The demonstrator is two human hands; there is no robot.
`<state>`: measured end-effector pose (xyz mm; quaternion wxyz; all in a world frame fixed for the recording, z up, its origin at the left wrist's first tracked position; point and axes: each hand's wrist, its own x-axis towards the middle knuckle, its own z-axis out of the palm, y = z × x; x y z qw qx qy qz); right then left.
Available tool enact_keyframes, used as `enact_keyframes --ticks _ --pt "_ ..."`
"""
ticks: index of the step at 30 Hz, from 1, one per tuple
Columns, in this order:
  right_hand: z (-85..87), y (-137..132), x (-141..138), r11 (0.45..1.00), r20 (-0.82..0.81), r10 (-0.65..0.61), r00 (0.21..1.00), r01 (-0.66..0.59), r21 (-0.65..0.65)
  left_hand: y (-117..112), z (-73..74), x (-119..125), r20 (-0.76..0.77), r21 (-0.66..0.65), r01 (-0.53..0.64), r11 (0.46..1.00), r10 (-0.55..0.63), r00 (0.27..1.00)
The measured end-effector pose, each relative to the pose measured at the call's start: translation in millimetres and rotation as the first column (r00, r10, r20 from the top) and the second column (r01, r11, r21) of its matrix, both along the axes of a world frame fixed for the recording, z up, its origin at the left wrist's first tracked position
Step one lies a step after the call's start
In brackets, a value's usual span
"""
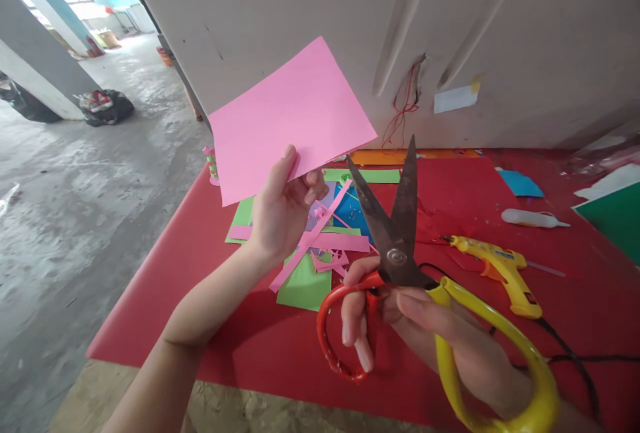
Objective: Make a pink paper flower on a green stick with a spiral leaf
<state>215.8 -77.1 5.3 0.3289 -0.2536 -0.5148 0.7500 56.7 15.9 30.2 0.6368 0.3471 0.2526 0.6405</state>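
Note:
My left hand (pixel 283 216) pinches a sheet of pink paper (pixel 295 106) by its lower edge, thumb on the near face and fingers behind. The sheet is raised above the table and tilted. In my right hand (pixel 425 326) is a pair of scissors (pixel 397 256) with one red and one yellow handle. Their dark blades are spread apart and point upward, just to the right of the paper's lower right corner. Below the hands lie pink paper strips (pixel 340 241), scraps and green paper (pixel 306 283).
A red-covered table (pixel 165 273) stands against a pale panel (pixel 310 0). On the right are a yellow glue gun (pixel 500 270) with a black cord, a white plastic bottle (pixel 533 218), a blue paper piece (pixel 521 183) and a green sheet (pixel 615 220). Red wires (pixel 407 103) hang from the panel.

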Motion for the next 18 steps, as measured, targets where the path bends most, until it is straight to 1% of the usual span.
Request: enact_keyframes --ticks 7,14,18 --pt "-3.5 -3 4 0.999 0.014 0.027 1.000 -0.027 -0.028 0 1.0 0 -0.004 -0.012 -0.007 1.000 0.007 1.000" --pt "6.7 1 -2 0.999 0.056 -0.024 0.998 0.022 0.023 -2 0.3 0 -0.047 -0.021 -0.007 1.000 0.006 0.999" --pt "7.2 2 -4 0.998 0.070 -0.058 0.996 0.056 0.028 -4 -4.9 0 -0.122 0.038 0.030 0.999 -0.025 0.992"
